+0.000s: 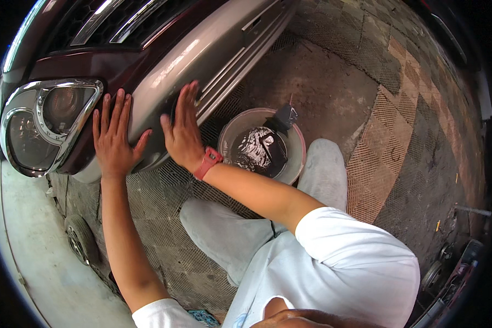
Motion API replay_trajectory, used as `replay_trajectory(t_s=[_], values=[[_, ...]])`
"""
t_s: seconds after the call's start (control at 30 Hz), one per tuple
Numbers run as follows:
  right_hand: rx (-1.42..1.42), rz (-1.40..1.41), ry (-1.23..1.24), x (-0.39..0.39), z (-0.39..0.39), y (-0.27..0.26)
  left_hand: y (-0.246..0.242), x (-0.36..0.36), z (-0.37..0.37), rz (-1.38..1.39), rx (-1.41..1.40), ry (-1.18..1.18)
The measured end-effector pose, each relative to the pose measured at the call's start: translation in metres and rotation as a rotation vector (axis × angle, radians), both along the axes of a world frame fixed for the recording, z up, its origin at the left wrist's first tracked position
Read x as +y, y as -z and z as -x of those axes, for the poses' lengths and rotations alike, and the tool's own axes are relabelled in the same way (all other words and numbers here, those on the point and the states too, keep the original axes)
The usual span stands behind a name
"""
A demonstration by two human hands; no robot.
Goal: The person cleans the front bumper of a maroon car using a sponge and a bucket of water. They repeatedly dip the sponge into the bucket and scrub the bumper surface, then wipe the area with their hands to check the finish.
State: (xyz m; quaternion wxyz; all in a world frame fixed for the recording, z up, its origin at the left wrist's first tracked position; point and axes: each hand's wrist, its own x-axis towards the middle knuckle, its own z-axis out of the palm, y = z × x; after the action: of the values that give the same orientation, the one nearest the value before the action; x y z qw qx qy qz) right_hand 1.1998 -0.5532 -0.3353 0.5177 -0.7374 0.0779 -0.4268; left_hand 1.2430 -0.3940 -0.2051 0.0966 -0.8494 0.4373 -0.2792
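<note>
My left hand [117, 133] lies flat, fingers spread, across the seam between the dark red bodywork [82, 67] and the silver-grey car bumper [166, 76], beside the chrome-rimmed headlight [51, 127]. Farther along the bumper is my right hand [184, 131], palm towards the surface, with a red wristwatch [208, 163] on its wrist. Something dark shows between its thumb and fingers; whether this is a thin sheet under the palm or a recess in the bumper, I cannot tell. Below stands a bucket [297, 143] of dark water, with a dark folded piece [285, 117] over its rim.
My bent knees [324, 168] are close to the bucket. Ribbed floor tiles [387, 160] surround a bare, dirty floor patch [311, 78]. A small wheel [80, 240] stands at the left by a pale surface [28, 229]. Metal parts [432, 274] lie at lower right.
</note>
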Motion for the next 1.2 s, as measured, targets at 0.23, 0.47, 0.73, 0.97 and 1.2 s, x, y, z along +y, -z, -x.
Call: replay_trajectory(t_s=[0.23,0.47,0.73,0.97,1.2], values=[[0.039,-0.126,0.065,-0.095,-0.029,-0.018,-0.003,0.001,-0.001,0.021,0.008,0.011],[0.027,-0.13,-0.061,0.009,0.002,0.015,0.001,0.007,0.0,0.018,-0.007,0.017],[0.015,-0.439,-0.091,-0.041,-0.013,0.011,-0.002,-0.001,-0.004,0.029,-0.02,0.026],[0.038,-0.493,-0.016,-0.106,-0.03,-0.005,0.002,0.008,-0.002,-0.003,-0.018,-0.02],[0.031,-0.176,-0.128,0.007,0.007,0.018,0.001,0.002,-0.003,0.02,-0.005,-0.005]])
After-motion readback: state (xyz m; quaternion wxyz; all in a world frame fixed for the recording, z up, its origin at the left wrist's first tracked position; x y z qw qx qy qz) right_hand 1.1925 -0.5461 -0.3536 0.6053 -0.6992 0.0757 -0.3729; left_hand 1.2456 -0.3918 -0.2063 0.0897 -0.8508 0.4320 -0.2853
